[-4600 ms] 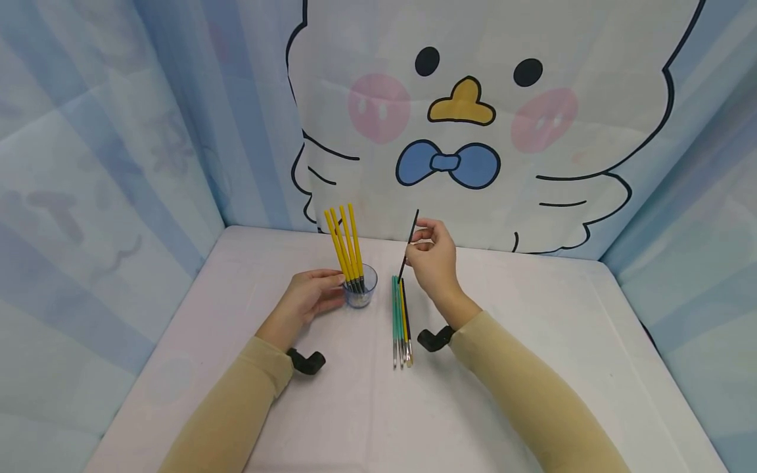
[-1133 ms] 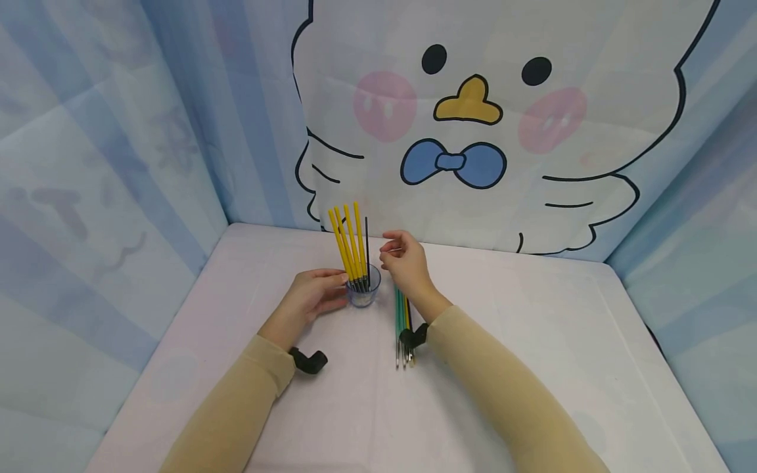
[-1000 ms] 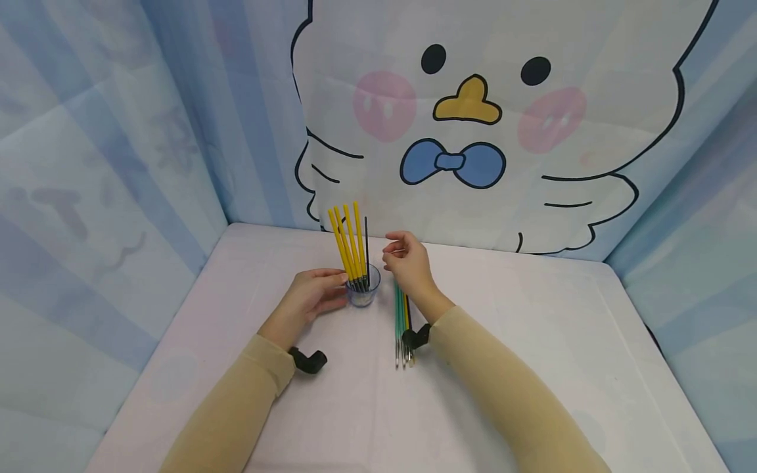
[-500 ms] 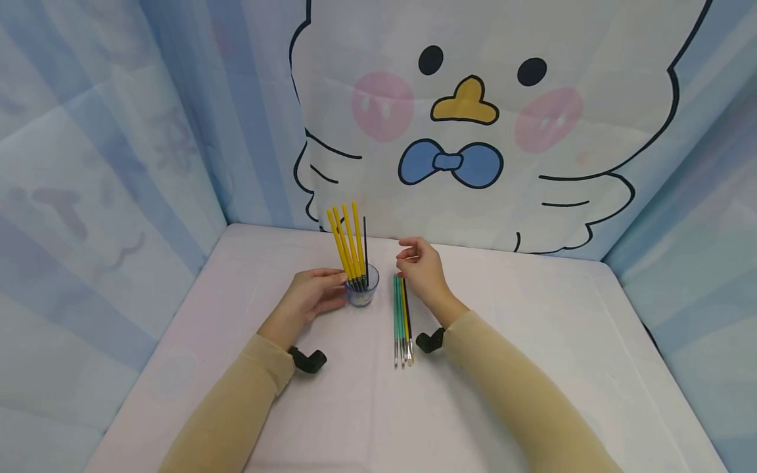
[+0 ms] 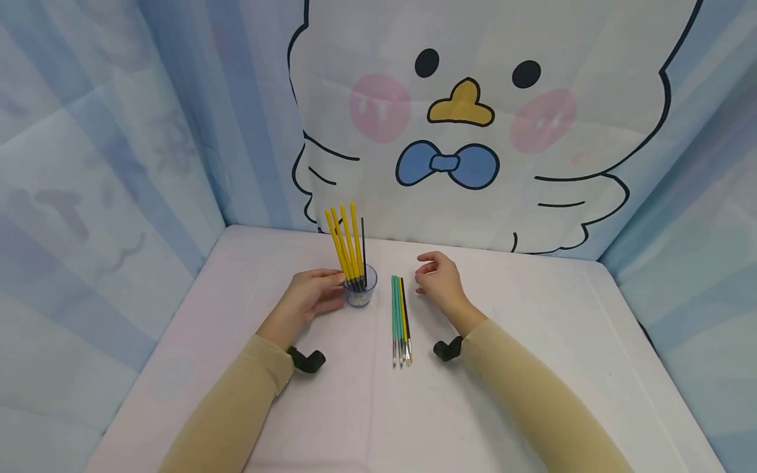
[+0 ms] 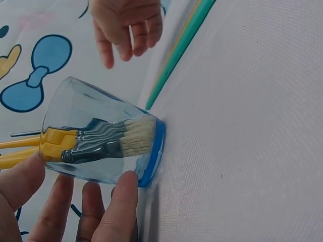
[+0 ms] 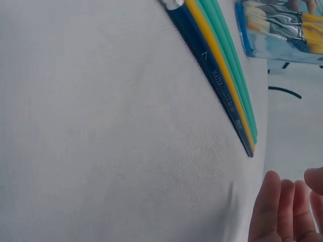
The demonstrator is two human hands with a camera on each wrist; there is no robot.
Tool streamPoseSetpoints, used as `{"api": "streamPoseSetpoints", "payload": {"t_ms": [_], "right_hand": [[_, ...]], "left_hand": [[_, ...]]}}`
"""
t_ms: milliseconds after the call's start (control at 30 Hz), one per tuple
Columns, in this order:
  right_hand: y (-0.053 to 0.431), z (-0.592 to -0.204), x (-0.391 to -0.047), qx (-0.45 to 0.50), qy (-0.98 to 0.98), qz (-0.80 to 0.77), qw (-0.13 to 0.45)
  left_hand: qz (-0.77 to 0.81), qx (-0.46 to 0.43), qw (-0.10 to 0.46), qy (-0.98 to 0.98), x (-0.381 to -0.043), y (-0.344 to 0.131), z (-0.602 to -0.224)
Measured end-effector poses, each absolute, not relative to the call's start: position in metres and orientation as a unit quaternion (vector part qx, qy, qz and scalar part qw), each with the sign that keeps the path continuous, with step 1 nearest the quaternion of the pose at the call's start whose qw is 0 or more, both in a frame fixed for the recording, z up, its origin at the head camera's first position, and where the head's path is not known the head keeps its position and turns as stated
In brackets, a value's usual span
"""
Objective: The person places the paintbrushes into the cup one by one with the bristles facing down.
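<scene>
My left hand (image 5: 309,295) holds a clear cup with a blue base (image 6: 156,148) from its left side, fingers and thumb against the wall. Several yellow-handled paintbrushes (image 5: 345,243) stand bristles-down in the cup, leaning left, beside one thin dark paintbrush (image 5: 363,246). To the cup's right, a row of paintbrushes lies on the table: green ones (image 5: 395,309), a yellow one (image 5: 403,305) and a dark one (image 7: 217,75) printed with lettering, tips toward me. My right hand (image 5: 440,282) hovers right of this row with relaxed fingers and holds nothing.
A white cloth covers the table (image 5: 331,414). Right behind its far edge hangs a curtain (image 5: 449,217) with a cartoon face and bow tie. Blue striped curtains (image 5: 106,197) close off both sides. A black wrist mount (image 5: 307,361) sticks out from each sleeve.
The thin dark paintbrush, earlier pinched in my right hand, now stands in the cup. My right hand has drawn back rightward, away from the cup. The left hand stays on the cup.
</scene>
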State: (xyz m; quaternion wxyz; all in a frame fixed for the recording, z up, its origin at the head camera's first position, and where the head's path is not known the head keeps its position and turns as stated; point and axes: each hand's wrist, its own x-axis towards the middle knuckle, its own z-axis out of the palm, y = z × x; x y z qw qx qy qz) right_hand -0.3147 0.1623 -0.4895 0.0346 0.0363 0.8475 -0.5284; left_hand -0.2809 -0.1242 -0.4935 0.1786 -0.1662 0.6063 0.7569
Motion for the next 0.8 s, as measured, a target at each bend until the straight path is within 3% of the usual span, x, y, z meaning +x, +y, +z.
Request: {"api": "streamPoseSetpoints", "payload": {"t_ms": [500,800], "right_hand": [[0.164,-0.49,-0.303,0.052,0.852,-0.515,0.082],[0.162,-0.485,-0.296,0.041,0.903,-0.406,0.13]], "left_hand": [[0.756,-0.165,0.172,0.609,-0.28,-0.125,-0.496],[0.755,-0.163,0.172,0.611,-0.281,-0.125,-0.496]]}}
